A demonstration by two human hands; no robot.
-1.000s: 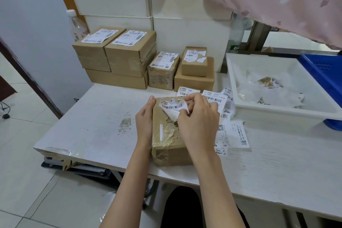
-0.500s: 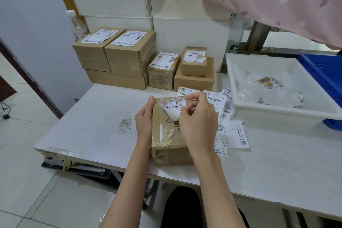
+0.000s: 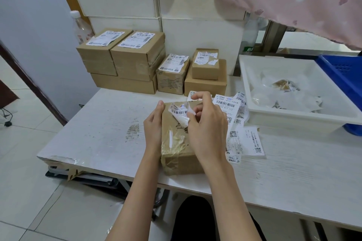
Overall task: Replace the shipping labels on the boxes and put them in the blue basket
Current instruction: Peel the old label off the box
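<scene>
I see the box (image 3: pixel 177 143) lying flat on the worktop (image 3: pixel 101 123) near its front edge, my left hand (image 3: pixel 153 127) curled against its left side to brace it, and the fingers (image 3: pixel 195 112) of my right hand (image 3: pixel 207 129) pinching the half-lifted old label (image 3: pixel 180 113) at the box's far end. I judge the box light and stiff (tape-wrinkled and slick over its near half), so it is best held by its bare cardboard sides. The label looks thin and tear-prone and should be gripped close to the peel line.
</scene>
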